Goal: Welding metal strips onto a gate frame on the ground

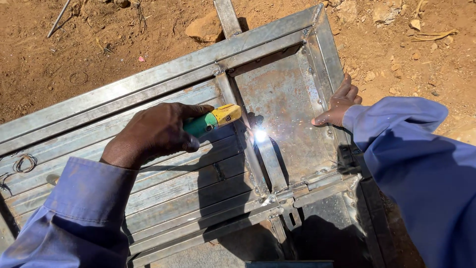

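From the head camera, the left hand (153, 133) is wrapped around a green and yellow welding holder (212, 120), its fingers (191, 144) closed tight on the green grip, with the yellow tip pointing right toward a bright arc (260, 135). The arc burns on an upright steel bar (270, 159) inside a grey metal frame (163, 74) that lies flat on red dirt ground (64, 44). The holder sits just left of the arc; the hand is near the spark without touching the bar.

The right hand (339, 104) rests on the frame's right edge rail (325, 64), fingers (347, 87) pressed together and laid flat, pinching nothing, well apart from the arc.

To weld this joint well, it seems wise to keep the tip steady and close to the seam, move slowly along it, and hold the frame still with the bracing hand. Both blue sleeves (421, 164) lie near the sparks. A stone (204, 29) lies beyond the frame's upper edge.
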